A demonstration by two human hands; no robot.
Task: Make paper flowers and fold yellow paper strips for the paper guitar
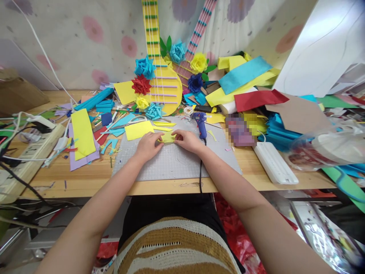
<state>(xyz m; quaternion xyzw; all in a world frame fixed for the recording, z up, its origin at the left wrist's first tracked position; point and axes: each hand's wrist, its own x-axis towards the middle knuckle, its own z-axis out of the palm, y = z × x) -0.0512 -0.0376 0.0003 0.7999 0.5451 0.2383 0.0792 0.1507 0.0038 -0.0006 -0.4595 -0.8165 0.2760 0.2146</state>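
Between my two hands is a small piece of yellow paper (168,137), held low over the grey cutting mat (173,165). My left hand (148,145) pinches its left end, fingers closed. The right end is gripped by the closed fingers of my right hand (186,140). Beside my right hand a blue glue gun (200,123) stands on the mat, its black cord running off the front edge. A larger yellow sheet (138,130) lies just beyond my left hand, partly over a pair of scissors (136,119). Folded yellow strips (164,124) lie behind the held piece.
A yellow paper guitar (168,85) with paper flowers leans at the back, a pink one (196,34) behind it. Coloured paper scraps crowd both sides. A white power strip (275,161) lies right; a wooden rail with cables (31,160) lies left. A plastic bag (330,146) sits far right.
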